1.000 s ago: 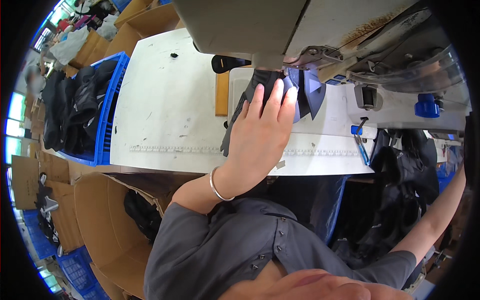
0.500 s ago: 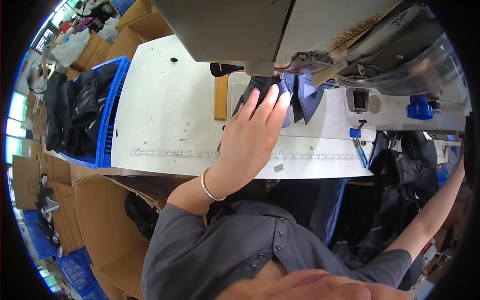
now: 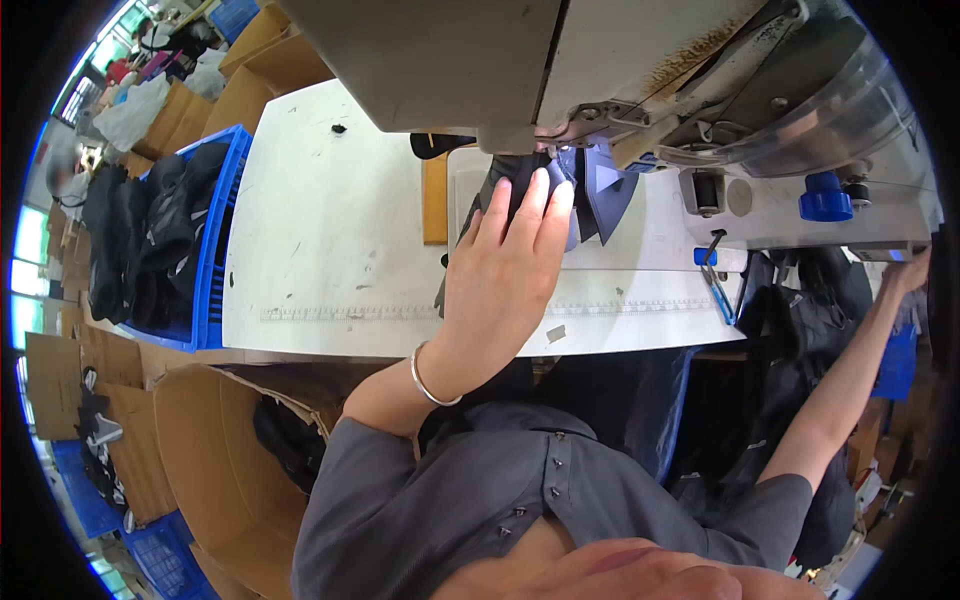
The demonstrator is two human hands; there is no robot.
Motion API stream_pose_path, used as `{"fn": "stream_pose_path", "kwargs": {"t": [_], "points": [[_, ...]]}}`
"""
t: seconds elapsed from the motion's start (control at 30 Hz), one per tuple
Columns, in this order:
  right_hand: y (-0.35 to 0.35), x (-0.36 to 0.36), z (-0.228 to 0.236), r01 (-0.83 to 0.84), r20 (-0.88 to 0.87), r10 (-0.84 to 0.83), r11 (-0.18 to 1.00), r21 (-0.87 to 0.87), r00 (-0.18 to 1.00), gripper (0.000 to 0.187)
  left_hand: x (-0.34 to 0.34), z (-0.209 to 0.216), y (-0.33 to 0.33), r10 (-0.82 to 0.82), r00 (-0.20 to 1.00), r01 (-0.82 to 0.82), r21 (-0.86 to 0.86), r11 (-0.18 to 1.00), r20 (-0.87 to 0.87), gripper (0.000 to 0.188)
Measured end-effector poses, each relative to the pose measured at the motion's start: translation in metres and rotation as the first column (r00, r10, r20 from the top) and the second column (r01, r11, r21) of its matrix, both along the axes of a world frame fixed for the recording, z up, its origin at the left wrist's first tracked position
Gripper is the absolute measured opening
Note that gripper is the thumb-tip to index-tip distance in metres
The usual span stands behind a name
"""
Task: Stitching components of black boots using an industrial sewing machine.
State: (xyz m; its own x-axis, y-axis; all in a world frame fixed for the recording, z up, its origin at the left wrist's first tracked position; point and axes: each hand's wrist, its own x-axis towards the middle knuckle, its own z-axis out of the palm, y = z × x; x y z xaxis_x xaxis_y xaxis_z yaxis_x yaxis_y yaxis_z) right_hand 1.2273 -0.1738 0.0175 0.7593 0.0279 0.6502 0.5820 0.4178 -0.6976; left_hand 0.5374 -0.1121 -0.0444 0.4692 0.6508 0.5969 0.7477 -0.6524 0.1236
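A sewing machine (image 3: 440, 70) fills the top of the view. Under its needle area lies a dark fabric piece (image 3: 515, 168), with a grey-blue pointed flap (image 3: 608, 200) reaching out to the right. My left hand (image 3: 505, 250) lies on this piece with its fingers stretched forward, flat, their tips just below the needle area. The needle itself is too small to make out. At the far right, my right hand (image 3: 908, 272) is raised to the machine's right end. Its fingers are mostly hidden at the dark rim, so their grip does not show.
The white table (image 3: 320, 230) bears a printed ruler strip and blue-handled snips (image 3: 718, 290). A blue crate (image 3: 210, 250) of black goods stands left; a cardboard box (image 3: 210, 470) is below it. Black goods (image 3: 790, 340) hang at right. Another person (image 3: 68, 180) is far left.
My right hand has come into view at the machine's right end. The left hand stays on the fabric with almost no shift, and the whole view has moved slightly.
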Motion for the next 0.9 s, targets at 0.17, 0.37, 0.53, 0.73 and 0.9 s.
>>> {"fn": "stream_pose_path", "kwargs": {"t": [0.17, 0.37, 0.53, 0.73, 0.9], "points": [[-0.024, -0.076, 0.038, 0.156, 0.065, -0.157, 0.987, 0.032, 0.985, 0.053, 0.004, -0.008, 0.002, -0.002, 0.996, 0.002, -0.002, 1.000, 0.089, 0.047], [-0.025, -0.062, 0.050, 0.168, 0.054, -0.162, 0.977, -0.130, 0.985, 0.058, 0.000, -0.014, 0.008, -0.039, 0.987, 0.039, 0.009, 0.999, 0.156, 0.051], [-0.053, 0.015, 0.071, 0.137, 0.061, -0.123, 0.893, -0.429, 0.991, 0.060, 0.002, -0.015, 0.010, -0.053, 0.993, 0.051, 0.022, 0.998, 0.104, 0.039], [-0.050, 0.026, 0.074, 0.081, 0.062, -0.058, 0.867, -0.492, 0.996, 0.059, 0.002, -0.011, 0.009, -0.030, 0.984, 0.034, -0.019, 0.999, 0.175, 0.055], [-0.050, 0.030, 0.076, 0.041, 0.062, -0.009, 0.839, -0.542, 0.998, 0.058, 0.002, -0.011, 0.010, -0.036, 0.983, 0.041, -0.022, 0.999, 0.180, 0.055]]}}
